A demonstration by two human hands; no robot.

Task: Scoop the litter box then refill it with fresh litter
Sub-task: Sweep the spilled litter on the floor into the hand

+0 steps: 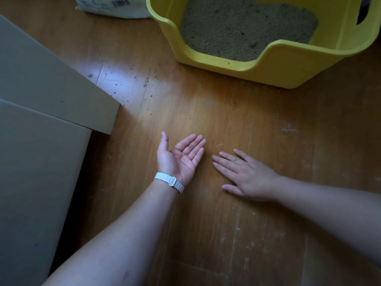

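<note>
Wooden plank floor [206, 112], grit-strewn. Yellow plastic litter box [274, 67] upper right, holding grey-brown litter [243, 32]; likely rigid, heavy, best gripped at rim. Left hand [181, 155] palm-up, right hand [243, 174] flat on floor; fingers straight, holding nothing.

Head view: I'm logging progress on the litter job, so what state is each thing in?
floor: scattered with grains and dust.
litter box: upright on the floor, open on top, partly filled.
litter: uneven layer, bare yellow showing along the right.
bag: on the floor left of the litter box, mostly cut off.
left hand: open, palm up, a few grains on it.
right hand: open, palm down on the floor.
</note>
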